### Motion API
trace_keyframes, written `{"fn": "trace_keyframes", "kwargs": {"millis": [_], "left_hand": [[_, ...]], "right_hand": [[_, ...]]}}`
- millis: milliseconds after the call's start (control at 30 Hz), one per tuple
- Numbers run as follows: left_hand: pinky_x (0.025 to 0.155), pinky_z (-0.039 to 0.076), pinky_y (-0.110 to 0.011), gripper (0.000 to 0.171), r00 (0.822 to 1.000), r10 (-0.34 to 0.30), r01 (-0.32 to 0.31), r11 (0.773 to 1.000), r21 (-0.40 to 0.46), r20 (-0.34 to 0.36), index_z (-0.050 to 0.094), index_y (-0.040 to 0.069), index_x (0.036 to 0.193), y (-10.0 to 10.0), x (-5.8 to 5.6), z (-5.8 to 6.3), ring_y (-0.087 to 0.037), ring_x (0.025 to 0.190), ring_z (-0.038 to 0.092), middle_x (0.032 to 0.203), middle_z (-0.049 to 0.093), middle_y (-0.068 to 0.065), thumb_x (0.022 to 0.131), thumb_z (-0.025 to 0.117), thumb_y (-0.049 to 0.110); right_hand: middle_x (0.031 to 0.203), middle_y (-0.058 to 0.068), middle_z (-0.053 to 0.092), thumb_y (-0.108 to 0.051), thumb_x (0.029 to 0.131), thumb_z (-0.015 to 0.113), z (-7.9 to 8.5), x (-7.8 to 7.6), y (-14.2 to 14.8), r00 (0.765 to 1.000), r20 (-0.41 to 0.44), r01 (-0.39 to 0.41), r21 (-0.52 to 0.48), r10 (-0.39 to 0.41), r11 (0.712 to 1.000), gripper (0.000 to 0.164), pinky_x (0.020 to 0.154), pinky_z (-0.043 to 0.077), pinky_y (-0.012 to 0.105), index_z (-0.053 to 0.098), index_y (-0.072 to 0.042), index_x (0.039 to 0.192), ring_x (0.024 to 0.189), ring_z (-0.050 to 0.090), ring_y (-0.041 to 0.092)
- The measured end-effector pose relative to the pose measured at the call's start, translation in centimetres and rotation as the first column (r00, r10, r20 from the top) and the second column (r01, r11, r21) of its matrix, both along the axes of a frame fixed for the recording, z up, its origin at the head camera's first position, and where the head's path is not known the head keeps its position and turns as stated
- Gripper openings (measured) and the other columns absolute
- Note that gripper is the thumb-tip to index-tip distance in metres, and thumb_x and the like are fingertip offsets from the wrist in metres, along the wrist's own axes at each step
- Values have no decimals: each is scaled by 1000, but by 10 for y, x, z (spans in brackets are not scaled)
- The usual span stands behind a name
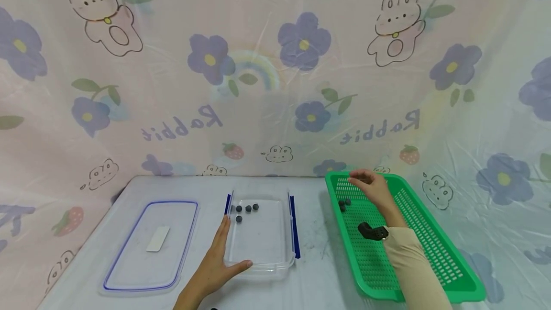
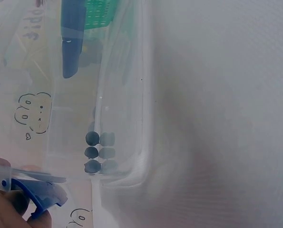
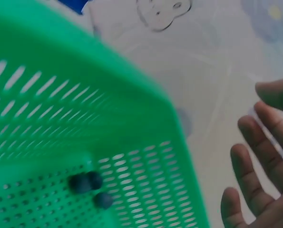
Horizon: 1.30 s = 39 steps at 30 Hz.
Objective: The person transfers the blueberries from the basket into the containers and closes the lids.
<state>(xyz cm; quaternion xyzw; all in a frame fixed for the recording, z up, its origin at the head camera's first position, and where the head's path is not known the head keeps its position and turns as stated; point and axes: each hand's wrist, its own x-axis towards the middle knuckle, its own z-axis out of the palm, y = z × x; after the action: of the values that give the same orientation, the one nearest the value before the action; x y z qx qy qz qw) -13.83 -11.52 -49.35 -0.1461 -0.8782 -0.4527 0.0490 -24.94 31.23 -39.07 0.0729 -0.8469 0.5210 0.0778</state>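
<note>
A clear plastic box [image 1: 262, 238] with blue side latches stands mid-table, several dark blueberries [image 1: 248, 208] in its far left part. My left hand [image 1: 211, 264] rests against the box's left side, fingers extended, thumb over the near left corner. In the left wrist view, its fingers [image 2: 5, 209] are beside a blue latch [image 2: 41, 194]. My right hand [image 1: 373, 190] hovers over the far end of a green slotted basket [image 1: 355, 267], fingers parted and nothing between them in the right wrist view. Three blueberries [image 3: 86, 183] sit together in the basket's far left corner.
A clear lid [image 1: 142, 281] with a blue seal and a white label [image 1: 158, 239] lies on the table to the left. Behind the table hangs a rabbit-and-flower curtain [image 1: 267, 109]. The basket's raised rim stands right of the box.
</note>
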Motion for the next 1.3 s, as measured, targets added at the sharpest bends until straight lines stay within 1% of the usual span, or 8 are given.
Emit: {"fn": "trace_keyframes", "kwargs": {"millis": [67,100,167,267,433,600,933,1300], "left_hand": [[107,22,-63,116,1000,2,-2,1000,1,-5,7,12,157,-1,0,-1,-36,144,11,162,2,-9,75,81,48],[106,22,-64,116,1000,2,-2,1000,2,-4,7,12,157,-1,0,-1,-37,143,12,162,2,-9,75,81,48],[106,23,-65,116,1000,5,-5,1000,3,-1,8,11,157,-1,0,-1,-37,143,12,162,2,-9,75,80,48],[105,23,-66,115,1000,5,-6,1000,7,5,7,13,157,-1,0,-1,-37,143,12,162,2,-8,75,80,49],[106,22,-65,115,1000,2,-2,1000,8,-3,7,14,157,-1,-1,-2,-36,144,12,162,3,-8,76,80,49],[106,22,-65,115,1000,7,-6,1000,20,-5,8,13,157,-1,-1,-3,-35,144,12,162,3,-7,75,81,49],[107,21,-63,116,1000,6,-6,1000,17,3,5,19,157,-2,-1,-3,-34,144,11,162,2,-5,75,80,50],[106,21,-65,116,1000,1,-2,1000,13,27,4,19,157,-2,-2,-2,-36,144,10,162,0,-5,76,79,52]], "right_hand": [[119,17,61,-28,94,66,-11,-6,5,1000,28,3,-3,-3,1000,45,94,45,45,58,5,123,102,59,16],[119,16,61,-30,94,67,-19,-11,8,999,35,4,-2,-4,1000,47,94,45,45,58,5,123,102,59,16],[119,17,61,-30,93,68,-26,-13,11,999,50,-1,-7,2,1000,48,95,43,51,57,6,124,99,58,9],[120,19,61,-27,92,69,-36,-15,14,998,61,15,-11,-14,1000,47,95,43,52,58,6,123,99,58,8],[118,18,62,-24,90,71,-51,-17,18,991,112,78,-4,-77,997,45,97,42,53,59,6,122,104,57,21],[117,19,62,-19,92,69,-65,-19,22,981,175,83,15,-84,996,42,99,39,56,58,8,122,113,52,37],[110,18,66,-17,91,70,-86,-19,26,971,227,49,96,-70,994,38,92,44,56,62,8,118,107,57,38],[103,17,69,-17,88,74,-93,-19,23,962,253,73,126,-103,989,38,90,46,54,64,8,114,103,59,38]]}}
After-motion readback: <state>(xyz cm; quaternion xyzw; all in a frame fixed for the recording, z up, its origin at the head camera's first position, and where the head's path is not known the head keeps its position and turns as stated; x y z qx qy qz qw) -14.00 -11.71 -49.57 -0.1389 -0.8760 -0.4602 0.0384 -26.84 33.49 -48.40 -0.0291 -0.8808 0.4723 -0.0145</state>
